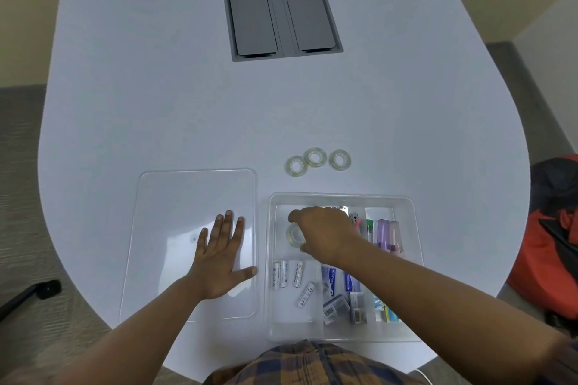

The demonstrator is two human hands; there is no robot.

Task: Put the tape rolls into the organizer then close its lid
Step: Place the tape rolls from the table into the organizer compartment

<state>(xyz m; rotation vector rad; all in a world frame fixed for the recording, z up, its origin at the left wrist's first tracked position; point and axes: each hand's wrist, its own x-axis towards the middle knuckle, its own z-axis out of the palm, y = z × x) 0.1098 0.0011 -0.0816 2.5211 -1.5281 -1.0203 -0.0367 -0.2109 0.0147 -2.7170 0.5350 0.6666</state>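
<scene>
White table [156,103]; grey carpet [18,197]; beige walls [18,9].

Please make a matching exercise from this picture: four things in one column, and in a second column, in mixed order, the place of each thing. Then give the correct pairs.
Things:
1. Left hand
2. Right hand
3. Batteries
4. Three tape rolls

Places:
A. On the table, beyond the organizer
B. Flat on the clear lid
C. In the organizer's near left compartment
D. Over a tape roll in the organizer's far left compartment

Pairs: 1-B, 2-D, 3-C, 4-A
</scene>
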